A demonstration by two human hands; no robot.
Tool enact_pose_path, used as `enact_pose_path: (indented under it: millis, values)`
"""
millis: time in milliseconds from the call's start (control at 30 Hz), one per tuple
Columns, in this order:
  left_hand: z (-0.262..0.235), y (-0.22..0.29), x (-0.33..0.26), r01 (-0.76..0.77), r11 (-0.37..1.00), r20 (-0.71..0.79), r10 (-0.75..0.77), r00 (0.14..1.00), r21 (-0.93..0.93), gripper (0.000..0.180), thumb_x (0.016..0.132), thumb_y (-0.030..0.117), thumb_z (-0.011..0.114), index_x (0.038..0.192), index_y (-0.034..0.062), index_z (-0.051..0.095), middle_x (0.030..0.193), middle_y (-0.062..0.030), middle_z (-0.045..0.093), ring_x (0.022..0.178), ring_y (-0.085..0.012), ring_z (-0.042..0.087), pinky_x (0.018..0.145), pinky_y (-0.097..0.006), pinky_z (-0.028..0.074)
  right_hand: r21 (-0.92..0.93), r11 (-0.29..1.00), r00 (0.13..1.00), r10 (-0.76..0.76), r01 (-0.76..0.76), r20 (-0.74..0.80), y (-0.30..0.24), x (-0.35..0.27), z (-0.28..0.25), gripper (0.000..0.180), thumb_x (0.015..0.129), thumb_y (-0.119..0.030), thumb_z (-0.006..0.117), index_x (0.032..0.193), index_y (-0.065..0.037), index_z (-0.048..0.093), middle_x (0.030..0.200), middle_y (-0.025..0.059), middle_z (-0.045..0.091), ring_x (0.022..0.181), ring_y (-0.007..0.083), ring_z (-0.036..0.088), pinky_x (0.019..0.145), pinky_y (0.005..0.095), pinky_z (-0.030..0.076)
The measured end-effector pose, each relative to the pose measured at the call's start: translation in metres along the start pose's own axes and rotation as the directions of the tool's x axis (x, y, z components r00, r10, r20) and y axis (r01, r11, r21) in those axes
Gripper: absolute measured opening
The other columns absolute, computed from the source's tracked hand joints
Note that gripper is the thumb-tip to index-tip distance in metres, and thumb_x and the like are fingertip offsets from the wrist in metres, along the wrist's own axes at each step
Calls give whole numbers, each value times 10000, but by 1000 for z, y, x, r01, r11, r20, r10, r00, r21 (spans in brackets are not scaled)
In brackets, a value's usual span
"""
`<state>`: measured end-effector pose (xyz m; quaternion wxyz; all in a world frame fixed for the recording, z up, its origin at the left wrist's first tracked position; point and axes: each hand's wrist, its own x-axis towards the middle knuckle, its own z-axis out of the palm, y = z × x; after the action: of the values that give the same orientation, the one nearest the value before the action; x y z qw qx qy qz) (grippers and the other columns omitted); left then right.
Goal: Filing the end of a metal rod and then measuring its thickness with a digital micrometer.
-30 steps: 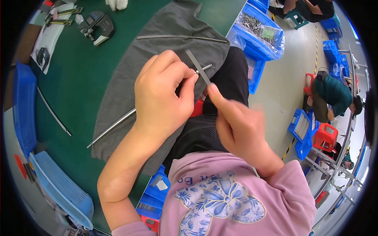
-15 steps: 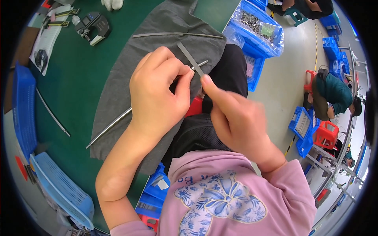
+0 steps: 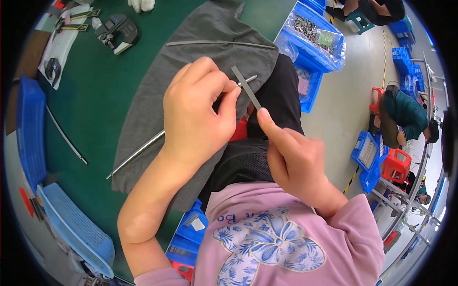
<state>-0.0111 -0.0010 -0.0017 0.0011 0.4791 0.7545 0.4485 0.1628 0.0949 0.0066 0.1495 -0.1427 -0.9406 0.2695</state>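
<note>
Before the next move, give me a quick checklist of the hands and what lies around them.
1. Left hand gripping the metal rod: ok, pinched between thumb and fingers.
2. Right hand on the flat grey strip: ok, held at its near end.
3. Strip crossing the rod: ok, just beyond the left fingertips; how hard it presses, cannot tell.
4. Grey cloth lying smooth: not ok, creased in places.
5. Long thin strip on the cloth clear of both hands: ok.
6. Black measuring tool clear of both hands: ok, on the green tabletop.
</note>
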Motion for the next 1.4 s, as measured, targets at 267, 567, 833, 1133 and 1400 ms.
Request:
enact_pose_path:
  millis: [267,567,833,1133,1400]
  values:
    - [5,1,-2,44,997,-34,-46,998,-58,137,676,-31,699,665,17,571,689,-73,521,642,-266,539,560,-367,420,32,999,1000,18,-18,1,-7,4,3,514,787,83,568,1282,-53,592,612,92,507,481,234,501,452,332,378]
    - [5,0,-2,57,996,-29,-60,998,-74,148,673,-35,702,662,15,563,692,-76,525,641,-274,539,561,-369,419,29,999,998,-17,19,-60,-2,9,15,521,784,94,571,1287,-42,586,610,95,501,481,228,497,450,328,379]
    - [3,0,-1,41,997,-26,-43,999,-65,148,671,-39,702,663,15,564,693,-75,526,640,-274,537,562,-370,417,84,996,997,-27,33,-78,0,8,15,510,762,136,569,1249,-10,608,584,92,463,457,213,484,448,293,379]
    - [2,0,-1,70,995,-14,-71,997,-74,147,669,-40,701,662,16,565,693,-76,519,646,-275,537,567,-369,420,54,998,998,-23,26,-62,-2,18,17,513,769,119,567,1264,-12,593,638,98,525,508,218,526,470,299,396]
    - [1,0,-1,53,997,-14,-54,998,-50,147,670,-36,700,667,12,561,694,-81,516,649,-281,541,571,-373,427,107,993,994,-39,50,-100,-1,25,16,523,750,141,556,1251,-3,602,625,115,522,500,228,531,485,300,413]
